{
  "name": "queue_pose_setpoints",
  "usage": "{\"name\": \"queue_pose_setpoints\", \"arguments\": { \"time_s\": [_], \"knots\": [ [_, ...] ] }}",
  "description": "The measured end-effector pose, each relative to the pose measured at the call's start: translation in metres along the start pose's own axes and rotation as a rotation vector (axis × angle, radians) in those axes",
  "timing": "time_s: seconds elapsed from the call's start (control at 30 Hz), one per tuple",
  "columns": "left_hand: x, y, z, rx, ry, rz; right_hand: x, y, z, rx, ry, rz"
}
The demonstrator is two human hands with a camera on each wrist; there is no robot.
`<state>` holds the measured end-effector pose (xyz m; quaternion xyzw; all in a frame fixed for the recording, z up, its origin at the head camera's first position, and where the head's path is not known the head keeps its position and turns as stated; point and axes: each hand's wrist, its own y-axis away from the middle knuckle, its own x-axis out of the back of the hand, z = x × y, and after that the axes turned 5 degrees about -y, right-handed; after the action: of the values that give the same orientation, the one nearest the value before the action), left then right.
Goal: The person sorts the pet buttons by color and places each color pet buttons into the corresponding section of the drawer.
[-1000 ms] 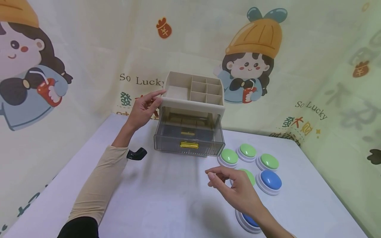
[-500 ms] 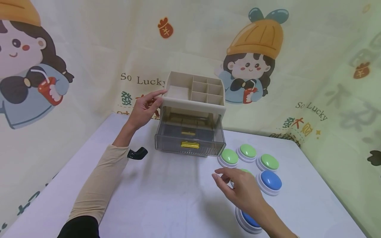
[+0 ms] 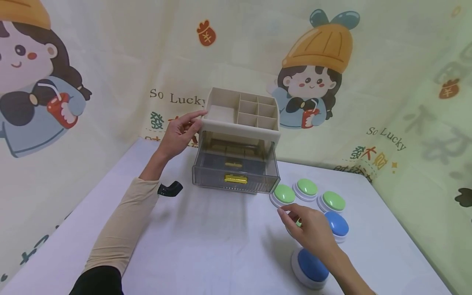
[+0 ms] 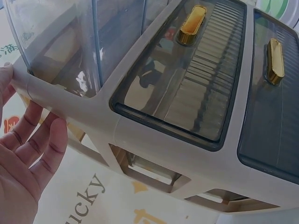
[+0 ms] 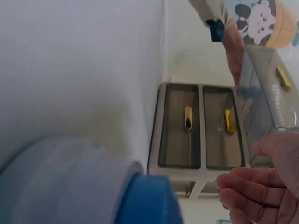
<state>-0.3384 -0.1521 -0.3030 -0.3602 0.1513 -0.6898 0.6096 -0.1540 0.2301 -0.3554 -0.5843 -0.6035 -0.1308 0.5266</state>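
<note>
A cream drawer organizer (image 3: 241,129) stands toward the back of the table, its top a row of open compartments. Its clear grey top drawer (image 3: 208,177) is pulled out toward me, with a gold handle (image 3: 236,179) on the front. Two lower drawers, pushed in, show in the left wrist view, each bearing a gold handle (image 4: 192,25). My left hand (image 3: 175,137) touches the organizer's upper left side, fingers near the rim and thumb at the front edge. My right hand (image 3: 313,231), holding nothing, hovers over the push buttons with loosely bent fingers, partly covering a green one.
Round push buttons with white bases sit at the right: several green ones, such as a green button (image 3: 307,187), and two blue ones, including a near blue button (image 3: 312,264). A black strap piece (image 3: 170,189) juts from my left wrist. A printed cloth (image 3: 236,49) hangs behind the table.
My right hand has moved right, away from the drawer front, uncovering more of the near blue button. My left hand stays on the organizer, and the drawer remains pulled out.
</note>
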Motion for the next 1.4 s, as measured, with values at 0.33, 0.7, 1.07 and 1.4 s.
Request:
{"name": "queue_pose_setpoints", "arguments": {
  "time_s": [0.33,0.7,1.07,1.4],
  "knots": [
    [0.000,0.000,0.002,0.003,-0.009,0.004,0.005,0.002,0.029,0.069,-0.052,-0.061],
    [0.000,-0.003,0.001,-0.006,0.000,0.002,0.021,0.006,0.061,0.100,-0.210,-0.226],
    [0.000,-0.003,0.000,-0.007,0.007,0.005,0.030,0.006,0.084,0.131,-0.273,-0.243],
    [-0.001,0.000,0.000,0.012,0.005,0.011,0.031,0.005,0.101,0.087,-0.234,-0.296]
  ]
}}
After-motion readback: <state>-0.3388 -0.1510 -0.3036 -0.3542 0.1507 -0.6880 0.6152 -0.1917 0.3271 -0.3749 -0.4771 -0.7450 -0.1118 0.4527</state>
